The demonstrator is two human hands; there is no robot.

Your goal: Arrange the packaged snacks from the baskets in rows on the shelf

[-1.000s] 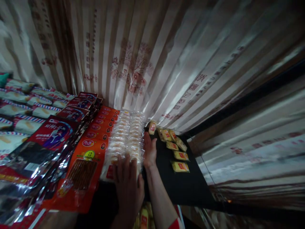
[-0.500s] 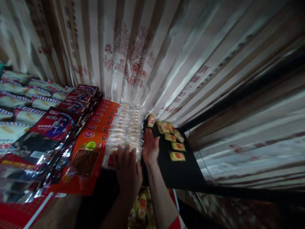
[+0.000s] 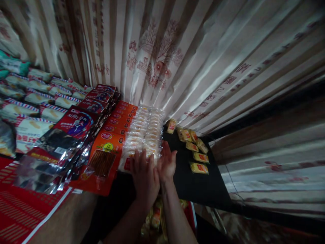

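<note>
Two rows of clear-wrapped white snack packets (image 3: pixel 152 125) stand closely overlapped on the black tabletop (image 3: pixel 195 184). My left hand (image 3: pixel 144 169) lies on the near end of these rows, fingers stretched out and slightly spread. Along their right side rests my right hand (image 3: pixel 167 162), palm turned up and toward the packets, its fingers straight and its thumb apart. Neither hand grips anything. Right of my right hand, several small yellow-wrapped packets (image 3: pixel 200 157) lie loosely on the black surface. Orange snack bags (image 3: pixel 108 145) overlap in a row just left of the white packets.
Dark red and black snack bags (image 3: pixel 73 125) and white striped packets (image 3: pixel 35 128) fill the left side. A red basket (image 3: pixel 22 200) sits at lower left. More yellow packets (image 3: pixel 156 217) lie below my forearms. A printed curtain (image 3: pixel 162 47) hangs behind.
The view has shifted, so the goods appear farther right. My hands have come closer together at the near right corner of the white packets. The packets look unmoved.
</note>
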